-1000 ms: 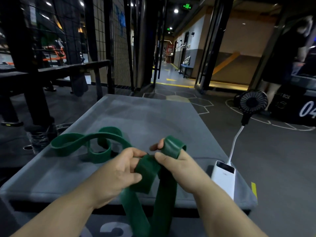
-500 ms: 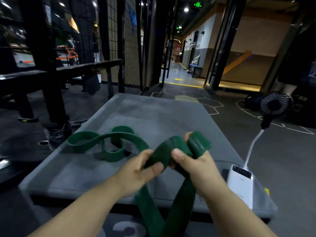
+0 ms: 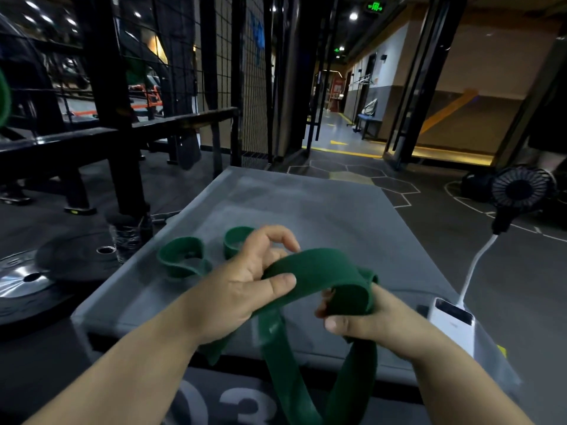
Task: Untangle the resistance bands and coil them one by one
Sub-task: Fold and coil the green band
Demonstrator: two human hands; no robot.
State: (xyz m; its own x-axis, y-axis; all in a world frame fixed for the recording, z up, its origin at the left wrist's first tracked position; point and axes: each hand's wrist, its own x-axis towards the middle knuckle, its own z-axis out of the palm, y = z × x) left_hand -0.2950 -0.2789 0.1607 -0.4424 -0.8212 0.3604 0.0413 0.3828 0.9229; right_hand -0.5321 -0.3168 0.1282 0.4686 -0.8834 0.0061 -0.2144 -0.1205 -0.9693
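Observation:
A wide dark green resistance band (image 3: pixel 319 271) arches between my hands above the near edge of a grey padded box (image 3: pixel 322 210). My left hand (image 3: pixel 242 289) pinches the band with thumb against palm, its fingers lifted and loosely spread. My right hand (image 3: pixel 365 320) grips the band's folded, rolled end. Two long strands (image 3: pixel 285 372) hang down below the box's front edge. More green band lies on the box behind my left hand, standing in loops (image 3: pixel 184 259); whether it is a separate band I cannot tell.
A white power bank (image 3: pixel 451 320) lies at the box's right edge, its white cable rising to a black fan (image 3: pixel 518 191) on the floor. Weight plates (image 3: pixel 27 277) lie on the floor at the left. Black rack posts and a mesh fence stand behind.
My hands have drawn apart, the left lifting and the right dropping lower right. The band now stretches in an arch between them. The loops on the box look more bunched.

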